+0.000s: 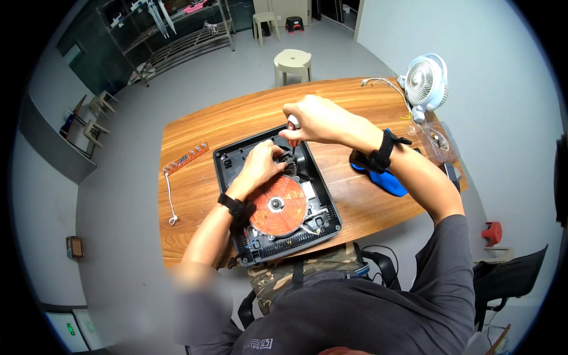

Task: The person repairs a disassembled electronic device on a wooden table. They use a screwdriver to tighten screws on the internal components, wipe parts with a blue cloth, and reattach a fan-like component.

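On the table lies the opened black housing of an induction cooker (326, 212), its round copper coil (278, 204) exposed. My right hand (316, 120) is closed round the red and white handle of a screwdriver (291, 131). The tool stands upright, its shaft pointing down at a dark part (289, 161) in the far section of the housing. My left hand (262, 165) reaches over the coil's far left side. Its fingers are bent and pressed against that dark part; what exactly they grip is partly hidden.
At the table's left lies an orange circuit board strip (186, 158) with a white cable (171, 198). Right of the housing is a blue and black item (387, 180). A white fan (423, 83) and a clear plastic box (436, 142) stand at the right. Beyond the table is a stool (293, 60).
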A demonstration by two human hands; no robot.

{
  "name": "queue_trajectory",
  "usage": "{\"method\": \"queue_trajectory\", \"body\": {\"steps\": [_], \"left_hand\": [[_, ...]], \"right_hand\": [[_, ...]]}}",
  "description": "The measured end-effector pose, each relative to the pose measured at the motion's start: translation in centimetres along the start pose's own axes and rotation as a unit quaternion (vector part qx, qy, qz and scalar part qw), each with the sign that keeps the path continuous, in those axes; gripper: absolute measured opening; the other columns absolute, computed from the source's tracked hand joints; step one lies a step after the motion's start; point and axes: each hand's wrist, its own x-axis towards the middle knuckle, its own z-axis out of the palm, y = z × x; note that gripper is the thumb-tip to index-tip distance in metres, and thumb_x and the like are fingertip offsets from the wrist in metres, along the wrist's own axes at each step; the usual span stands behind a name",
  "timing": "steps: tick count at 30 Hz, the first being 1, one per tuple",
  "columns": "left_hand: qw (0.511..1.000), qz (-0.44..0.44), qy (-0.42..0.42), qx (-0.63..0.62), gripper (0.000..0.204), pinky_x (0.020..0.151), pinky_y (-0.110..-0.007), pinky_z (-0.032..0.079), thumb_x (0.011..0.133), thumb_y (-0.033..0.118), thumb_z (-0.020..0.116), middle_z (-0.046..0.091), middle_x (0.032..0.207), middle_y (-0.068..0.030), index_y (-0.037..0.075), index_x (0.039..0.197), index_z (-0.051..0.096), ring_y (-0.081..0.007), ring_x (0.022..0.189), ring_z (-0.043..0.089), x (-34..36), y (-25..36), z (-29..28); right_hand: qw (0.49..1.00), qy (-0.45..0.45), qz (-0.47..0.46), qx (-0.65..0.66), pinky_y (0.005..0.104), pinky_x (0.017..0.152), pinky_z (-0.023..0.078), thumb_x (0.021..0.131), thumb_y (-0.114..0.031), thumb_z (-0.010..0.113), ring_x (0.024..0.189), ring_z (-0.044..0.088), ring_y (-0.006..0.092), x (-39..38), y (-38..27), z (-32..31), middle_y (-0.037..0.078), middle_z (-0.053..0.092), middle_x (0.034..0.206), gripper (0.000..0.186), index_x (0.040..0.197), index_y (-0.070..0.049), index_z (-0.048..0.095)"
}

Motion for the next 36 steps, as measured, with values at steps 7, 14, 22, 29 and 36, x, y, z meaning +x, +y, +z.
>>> {"method": "queue_trajectory", "body": {"steps": [7,14,22,29,36], "left_hand": [[1.0,0.014,0.002,-0.01,0.035,0.093,-0.042,0.052,0.077,0.019,0.082,0.066,0.1,-0.0151,0.0,0.105,0.075,-0.0334,0.104,0.064,-0.2,-0.5,0.4],[1.0,0.019,0.0,0.006,0.035,0.095,-0.042,0.051,0.077,0.019,0.082,0.067,0.102,-0.0148,0.001,0.106,0.075,-0.0335,0.105,0.063,-0.3,-0.3,0.8],[1.0,0.013,-0.004,0.01,0.035,0.096,-0.042,0.051,0.077,0.019,0.082,0.068,0.103,-0.0143,0.001,0.107,0.075,-0.0329,0.107,0.063,-0.3,0.1,0.6],[1.0,0.009,-0.015,0.022,0.035,0.097,-0.042,0.051,0.078,0.019,0.082,0.068,0.105,-0.0139,0.002,0.107,0.075,-0.0327,0.108,0.063,-0.3,0.1,0.5],[0.998,0.04,0.021,0.044,0.035,0.089,-0.041,0.053,0.076,0.016,0.084,0.067,0.097,-0.0125,0.003,0.108,0.076,-0.0313,0.099,0.064,-0.7,0.1,0.5]], "right_hand": [[1.0,-0.001,0.009,-0.011,0.0476,0.07,0.056,0.087,-0.042,0.076,0.076,0.07,0.0419,-0.4,0.1,-0.2,0.02,0.072,0.079,0.046,0.084,0.001,0.061],[1.0,-0.005,0.018,-0.012,0.0473,0.07,0.056,0.087,-0.042,0.076,0.078,0.07,0.0424,-0.7,0.4,0.1,0.02,0.072,0.079,0.046,0.084,0.002,0.062],[1.0,-0.007,0.025,-0.003,0.0472,0.069,0.056,0.087,-0.043,0.076,0.077,0.07,0.0428,-0.7,0.3,0.0,0.022,0.071,0.078,0.047,0.085,0.002,0.062],[1.0,0.01,0.016,-0.01,0.0465,0.069,0.056,0.088,-0.041,0.077,0.075,0.07,0.0416,-0.7,0.4,-0.6,0.021,0.071,0.077,0.045,0.086,0.002,0.062],[0.999,0.042,0.015,-0.002,0.0442,0.066,0.056,0.087,-0.038,0.078,0.072,0.07,0.0387,-1.2,1.1,-0.8,0.02,0.07,0.075,0.042,0.088,0.002,0.063]]}}
